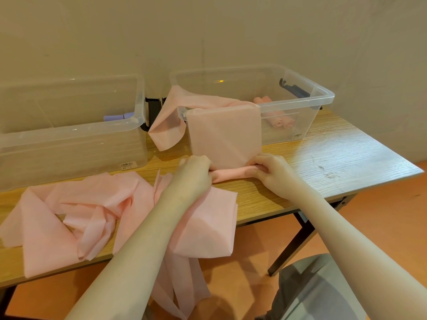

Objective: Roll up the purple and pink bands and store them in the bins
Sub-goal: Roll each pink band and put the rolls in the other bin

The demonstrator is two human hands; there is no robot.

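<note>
Both the left hand (196, 168) and right hand (270, 173) grasp the partly rolled pink fabric band (225, 137). Risk: its tail, draped over the clear plastic bin's rim (298, 105), may snag and loosen the roll.

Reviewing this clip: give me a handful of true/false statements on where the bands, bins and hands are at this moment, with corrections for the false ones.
1. Both hands are on the rolled end of a pink band on the table. True: left hand and right hand grip the roll.
2. That band hangs over the front rim of the right bin. True.
3. The right bin holds purple rolls. False: it holds finished pink rolls.
4. The left bin is filled with pink rolls. False: only a purple roll shows in it.
5. Loose pink bands lie on the table's near left side. True.
6. The bins have lids on. False: both are open on top.
</note>
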